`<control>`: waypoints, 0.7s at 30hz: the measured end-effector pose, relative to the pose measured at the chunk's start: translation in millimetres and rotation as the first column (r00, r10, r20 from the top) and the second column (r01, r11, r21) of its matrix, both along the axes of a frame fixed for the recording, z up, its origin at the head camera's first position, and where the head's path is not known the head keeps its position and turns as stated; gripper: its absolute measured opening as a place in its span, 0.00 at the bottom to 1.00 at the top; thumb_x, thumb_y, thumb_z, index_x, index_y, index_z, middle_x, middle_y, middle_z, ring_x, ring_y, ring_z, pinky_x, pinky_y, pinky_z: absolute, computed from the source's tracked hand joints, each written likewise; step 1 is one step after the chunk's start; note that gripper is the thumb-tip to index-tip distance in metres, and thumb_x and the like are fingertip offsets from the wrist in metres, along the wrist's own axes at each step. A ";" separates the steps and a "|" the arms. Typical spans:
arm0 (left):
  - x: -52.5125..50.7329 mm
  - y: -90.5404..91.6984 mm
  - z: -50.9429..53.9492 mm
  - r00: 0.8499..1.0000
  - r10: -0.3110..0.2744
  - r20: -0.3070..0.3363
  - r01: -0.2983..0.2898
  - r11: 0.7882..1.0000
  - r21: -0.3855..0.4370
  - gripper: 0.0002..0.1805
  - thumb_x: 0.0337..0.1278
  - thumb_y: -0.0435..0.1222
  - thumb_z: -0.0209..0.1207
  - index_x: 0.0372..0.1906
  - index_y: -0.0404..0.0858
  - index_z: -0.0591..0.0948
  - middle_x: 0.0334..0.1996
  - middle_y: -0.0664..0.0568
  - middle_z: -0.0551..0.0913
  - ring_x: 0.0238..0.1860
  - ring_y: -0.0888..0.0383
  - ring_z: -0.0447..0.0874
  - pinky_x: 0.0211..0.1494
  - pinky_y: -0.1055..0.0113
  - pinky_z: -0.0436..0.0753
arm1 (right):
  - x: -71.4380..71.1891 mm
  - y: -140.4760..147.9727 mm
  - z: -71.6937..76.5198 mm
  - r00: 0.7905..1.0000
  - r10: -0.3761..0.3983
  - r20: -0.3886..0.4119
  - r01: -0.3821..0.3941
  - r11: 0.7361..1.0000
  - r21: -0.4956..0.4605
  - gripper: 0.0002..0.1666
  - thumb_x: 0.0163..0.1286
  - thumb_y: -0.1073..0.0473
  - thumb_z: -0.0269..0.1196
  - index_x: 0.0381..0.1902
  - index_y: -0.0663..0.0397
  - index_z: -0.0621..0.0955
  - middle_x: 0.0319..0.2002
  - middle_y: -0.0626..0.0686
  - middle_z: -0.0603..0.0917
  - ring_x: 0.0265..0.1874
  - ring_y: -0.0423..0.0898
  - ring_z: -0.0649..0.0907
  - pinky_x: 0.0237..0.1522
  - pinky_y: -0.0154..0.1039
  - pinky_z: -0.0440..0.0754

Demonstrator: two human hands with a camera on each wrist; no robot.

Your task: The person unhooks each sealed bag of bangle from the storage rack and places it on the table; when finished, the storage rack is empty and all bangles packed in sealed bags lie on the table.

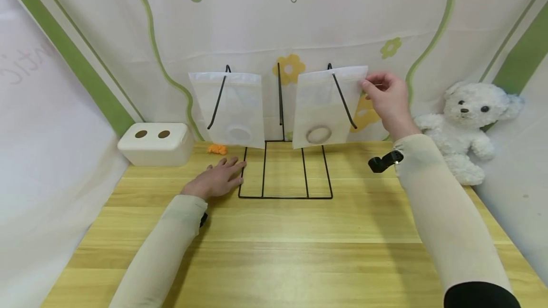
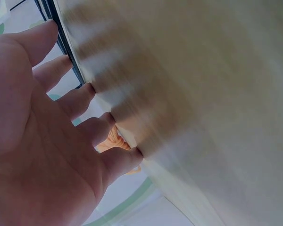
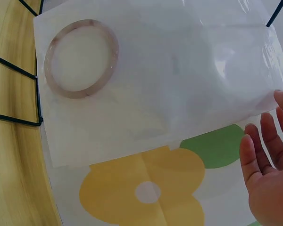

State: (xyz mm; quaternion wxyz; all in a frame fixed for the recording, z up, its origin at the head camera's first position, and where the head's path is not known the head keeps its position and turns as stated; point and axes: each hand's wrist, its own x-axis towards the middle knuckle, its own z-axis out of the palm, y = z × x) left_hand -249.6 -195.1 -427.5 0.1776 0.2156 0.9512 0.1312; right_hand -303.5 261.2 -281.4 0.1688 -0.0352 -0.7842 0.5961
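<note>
Just left of right hand (image 1: 387, 101) — bag (image 1: 321, 106), edge seemingly pinched.

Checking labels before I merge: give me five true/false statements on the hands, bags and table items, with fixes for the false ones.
1. The right hand pinches the right bag near its upper corner. True.
2. The left hand grips the orange item. False: the left hand has its fingers spread at the left side of the wire rack; the orange item lies apart from it.
3. A ring-shaped thing shows through the right bag. True.
4. The middle prong carries a bag. False: the middle prong is bare.
5. The white box is on the left, the plush bear on the right. True.
</note>
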 end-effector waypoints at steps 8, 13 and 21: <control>-2.1 -1.5 -1.1 1.000 0.003 0.003 -0.003 1.000 -0.001 0.35 0.88 0.52 0.47 0.89 0.49 0.56 0.89 0.40 0.48 0.88 0.29 0.43 0.82 0.21 0.49 | 4.3 9.5 0.7 0.998 0.069 -0.007 -0.068 0.996 0.051 0.12 0.75 0.46 0.71 0.46 0.44 0.84 0.39 0.39 0.83 0.39 0.40 0.81 0.33 0.27 0.77; -2.7 -2.3 -0.8 1.000 -0.002 0.005 0.002 1.000 -0.003 0.35 0.88 0.52 0.47 0.89 0.49 0.56 0.89 0.39 0.49 0.87 0.28 0.43 0.81 0.20 0.50 | 7.7 13.2 -0.8 0.991 0.126 -0.048 -0.121 0.988 0.098 0.12 0.77 0.47 0.70 0.45 0.47 0.84 0.36 0.40 0.83 0.37 0.43 0.80 0.30 0.28 0.74; -1.4 -3.6 0.3 1.000 -0.004 0.002 0.004 1.000 0.007 0.35 0.88 0.52 0.46 0.89 0.48 0.57 0.89 0.39 0.49 0.87 0.27 0.43 0.81 0.20 0.49 | 11.1 15.3 -3.9 0.978 0.178 -0.107 -0.163 0.978 0.133 0.11 0.79 0.51 0.68 0.43 0.53 0.83 0.35 0.43 0.82 0.36 0.44 0.78 0.33 0.27 0.76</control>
